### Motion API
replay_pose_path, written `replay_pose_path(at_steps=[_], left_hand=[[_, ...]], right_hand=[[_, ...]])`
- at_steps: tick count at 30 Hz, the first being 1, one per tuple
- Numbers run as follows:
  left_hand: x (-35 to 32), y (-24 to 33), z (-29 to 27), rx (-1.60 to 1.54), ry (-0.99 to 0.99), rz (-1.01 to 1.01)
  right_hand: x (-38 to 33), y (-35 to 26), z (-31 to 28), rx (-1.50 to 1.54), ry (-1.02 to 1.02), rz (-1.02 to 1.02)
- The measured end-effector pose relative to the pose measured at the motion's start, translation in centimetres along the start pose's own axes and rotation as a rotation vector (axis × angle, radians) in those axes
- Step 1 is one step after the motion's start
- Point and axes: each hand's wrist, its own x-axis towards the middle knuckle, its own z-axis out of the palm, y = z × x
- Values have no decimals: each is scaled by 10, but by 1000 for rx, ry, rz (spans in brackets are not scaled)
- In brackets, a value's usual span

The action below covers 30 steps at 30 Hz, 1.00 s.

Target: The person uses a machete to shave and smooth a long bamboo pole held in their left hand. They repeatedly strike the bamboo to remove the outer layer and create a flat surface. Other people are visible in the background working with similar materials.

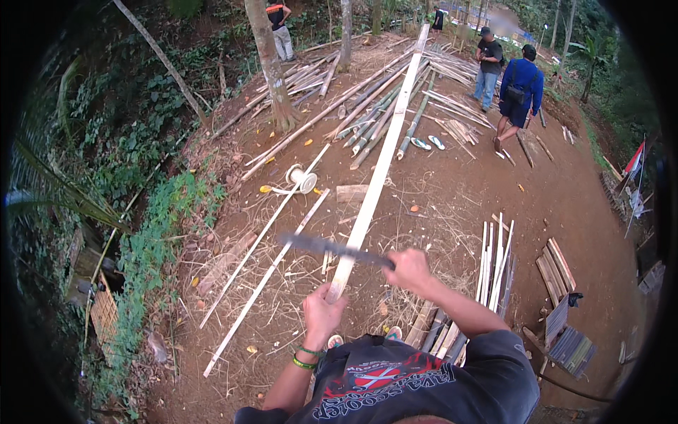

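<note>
Evidently the long split bamboo slat (378, 169) runs from the person's left hand (323, 316) far out over the dirt ground (452, 198), its far end toward the bamboo pile (374, 106). It looks stiff yet springy and fairly light, with splintery edges; judged best gripped at its near end, clear of the blade's path. Left fingers are wrapped round that end. The right hand (409, 270) has its fingers clenched on the handle of a dark machete (332, 247), which lies across the slat.

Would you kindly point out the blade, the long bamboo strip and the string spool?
blade (321, 246), head view, mid-blade.
long bamboo strip (381, 166), head view, middle stretch.
string spool (305, 179), head view, round flange.
</note>
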Motion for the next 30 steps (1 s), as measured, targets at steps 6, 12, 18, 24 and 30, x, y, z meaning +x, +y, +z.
replay_pose_path(at_steps=[6,12,18,24,30], left_hand=[[-28,-15,-17,-65,-51,13],[-40,-30,-16,-181,-107,-67],[-44,-48,-21,-109,-97,-63],[-79,-49,-38,-103,-103,-122],[-72,-77,-24,-70,-65,-131]], right_hand=[[23,95,-29,-67,226,302],[22,104,-57,-69,90,426],[0,48,-6,-215,-97,-121],[52,198,-100,-296,211,638],[28,111,-37,-205,-109,256]])
